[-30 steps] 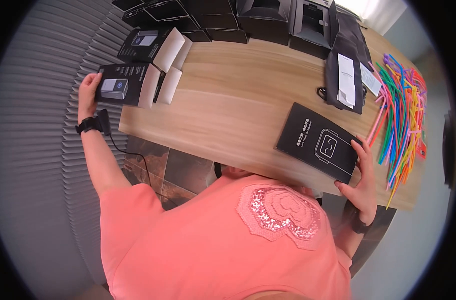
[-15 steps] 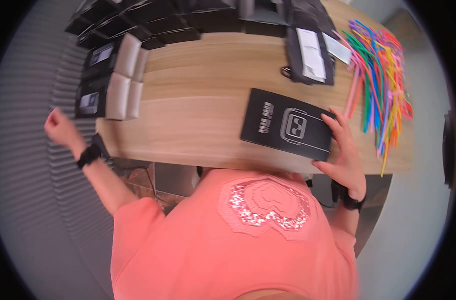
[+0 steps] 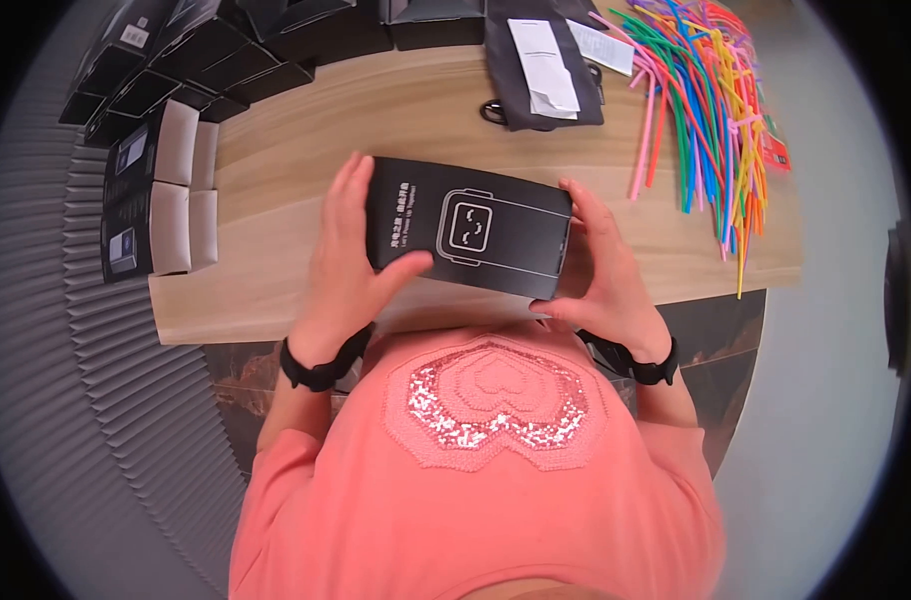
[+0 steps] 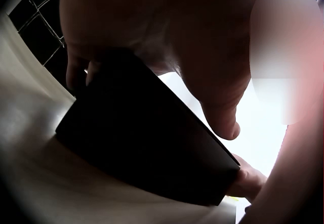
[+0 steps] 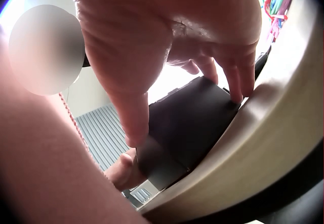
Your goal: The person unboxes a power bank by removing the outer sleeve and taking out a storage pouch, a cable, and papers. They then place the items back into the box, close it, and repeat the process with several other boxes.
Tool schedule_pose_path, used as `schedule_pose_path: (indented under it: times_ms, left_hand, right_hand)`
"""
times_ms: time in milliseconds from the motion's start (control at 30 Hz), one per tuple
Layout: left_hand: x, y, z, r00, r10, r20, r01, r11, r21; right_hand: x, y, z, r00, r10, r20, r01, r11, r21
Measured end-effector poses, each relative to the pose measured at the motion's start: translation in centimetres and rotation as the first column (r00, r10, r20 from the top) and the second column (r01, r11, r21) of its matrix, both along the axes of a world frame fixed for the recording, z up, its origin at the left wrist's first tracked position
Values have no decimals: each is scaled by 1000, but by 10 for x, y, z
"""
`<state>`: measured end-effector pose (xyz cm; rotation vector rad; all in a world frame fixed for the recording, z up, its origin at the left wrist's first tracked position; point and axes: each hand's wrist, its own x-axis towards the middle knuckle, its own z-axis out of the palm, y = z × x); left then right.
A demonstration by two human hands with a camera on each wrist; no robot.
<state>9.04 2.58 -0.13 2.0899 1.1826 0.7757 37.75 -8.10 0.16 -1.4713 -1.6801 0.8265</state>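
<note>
A black box [image 3: 476, 228] with a line drawing and white lettering on top lies near the table's front edge, between both hands. The left hand [image 3: 344, 265] grips its left end, fingers at the far corner and thumb over the near edge. At the right end, the right hand [image 3: 608, 270] holds the box between thumb and fingers. The left wrist view shows the dark side of the box [image 4: 152, 138] under the left hand [image 4: 167, 37]. In the right wrist view, the right hand [image 5: 172, 37] spans the end of the box [image 5: 187, 123].
Two black boxes with pale open flaps [image 3: 172, 228] stand at the table's left. More black boxes [image 3: 316, 30] line the back. A dark pouch [image 3: 506, 75] with white papers [image 3: 546, 70] and a cable lies behind; colourful straws or strips [image 3: 711, 120] cover the right side.
The left hand has left the flapped boxes at the left and come to the black box's left end. The right hand stays at its right end. The head view has shifted.
</note>
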Motion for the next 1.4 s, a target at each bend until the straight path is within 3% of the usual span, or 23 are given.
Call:
schedule_pose_path:
  times_ms: [67,233,333,400,433,467,500,567,600,700,800,900,967,1000,1067,1167,1400]
  left_hand:
    - [4,0,18,961,-200,-191,221,970,101]
    - [-5,13,7,947,-307,-92,310,951,20]
    - [-4,9,11,952,-300,-59,305,948,95]
    - [-2,8,11,984,-76,163,110,972,-208]
    - [-10,7,-14,898,150,413,-9,946,-324]
    - [-9,8,-24,709,375,597,-83,885,-457]
    - [-10,8,-26,665,420,617,-116,875,-471]
    - [-5,10,-19,609,455,649,-57,842,-537]
    - [-4,11,-18,552,493,673,9,803,-596]
    - [-2,12,-19,514,494,702,28,808,-589]
    - [0,15,-18,442,545,713,22,788,-616]
    - [-8,21,-17,427,554,715,38,779,-626]
    - [-11,23,-25,431,549,716,43,780,-625]
    - [-12,23,-28,443,542,714,56,778,-626]
    - [-11,23,-29,422,546,724,57,781,-622]
    - [-9,22,-29,392,547,740,77,782,-619]
    - [-11,22,-30,398,530,749,79,794,-603]
  right_hand:
    - [-3,-2,-3,1000,-1,-19,1,1000,-16]
    - [-7,-6,-9,999,-25,29,23,999,44]
    - [-8,-6,-7,995,-23,100,13,995,97]
    - [-11,-6,-3,989,-16,147,-4,991,134]
    - [-12,-6,0,989,-10,147,-6,994,110]
    - [-12,-5,4,989,-6,147,-8,996,90]
    - [-10,-2,13,989,-3,148,-11,996,93]
    - [-7,5,29,955,116,274,-134,990,47]
    - [-7,10,28,954,119,274,-137,989,47]
    - [-8,26,28,970,126,206,-136,990,36]
    - [-22,41,41,942,146,302,-192,973,128]
    - [-22,49,42,904,160,397,-242,956,168]
    - [-18,54,40,912,192,364,-198,980,-19]
    - [-20,55,42,910,199,364,-206,978,-21]
    - [-26,58,48,905,217,366,-291,943,160]
    - [-35,59,49,860,211,465,-343,914,219]
    - [-27,64,45,912,215,350,-285,945,162]
